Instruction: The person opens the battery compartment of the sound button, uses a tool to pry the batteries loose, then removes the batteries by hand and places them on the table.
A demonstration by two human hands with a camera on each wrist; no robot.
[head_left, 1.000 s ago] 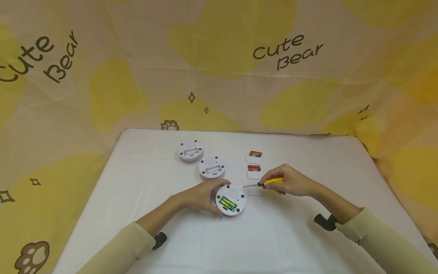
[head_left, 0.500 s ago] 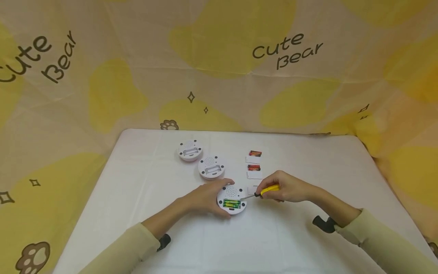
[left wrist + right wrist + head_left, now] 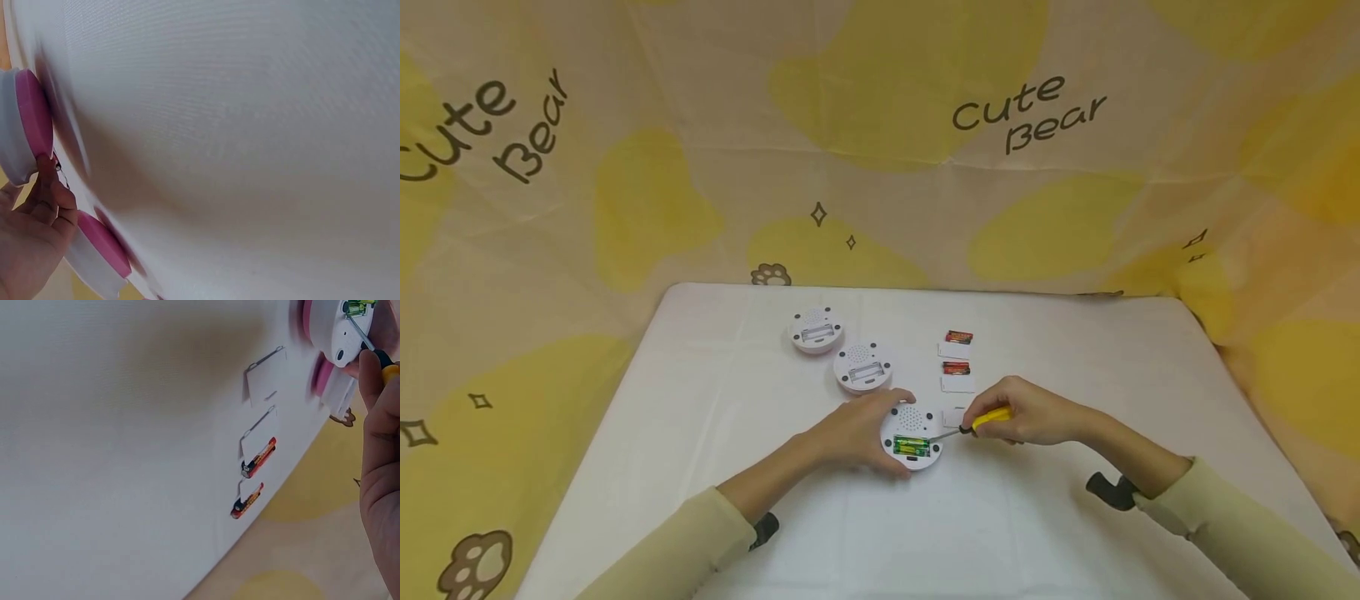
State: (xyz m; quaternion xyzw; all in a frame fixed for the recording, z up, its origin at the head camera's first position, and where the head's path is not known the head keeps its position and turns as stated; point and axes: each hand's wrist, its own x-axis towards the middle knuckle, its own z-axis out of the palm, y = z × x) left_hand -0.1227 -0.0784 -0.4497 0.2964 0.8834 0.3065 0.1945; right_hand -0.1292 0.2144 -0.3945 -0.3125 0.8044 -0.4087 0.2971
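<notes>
My left hand (image 3: 857, 429) grips a round white battery-powered device (image 3: 912, 417) from its left side, thumb and fingers around the rim. Its pink lower part (image 3: 34, 112) shows in the left wrist view. The device's speaker holes and battery bay face up, and green batteries (image 3: 912, 447) lie in that bay. With curled fingers, my right hand (image 3: 1033, 411) holds a screwdriver (image 3: 994, 418) by its yellow handle. The metal shaft (image 3: 362, 334) points left, its tip at the right end of the batteries. Whether the tip touches a battery or the bay's edge I cannot tell.
Two similar white devices (image 3: 863, 367) (image 3: 817, 331) with bare battery bays sit behind on the white table (image 3: 865, 533). Right of them lie white battery covers (image 3: 958, 383) and red-and-black batteries (image 3: 957, 367) (image 3: 958, 337). A patterned cloth (image 3: 880, 125) hangs behind.
The screwdriver has moved down and left, from beside the device to the batteries in its bay. My left hand has turned the device slightly and shifted it a little right.
</notes>
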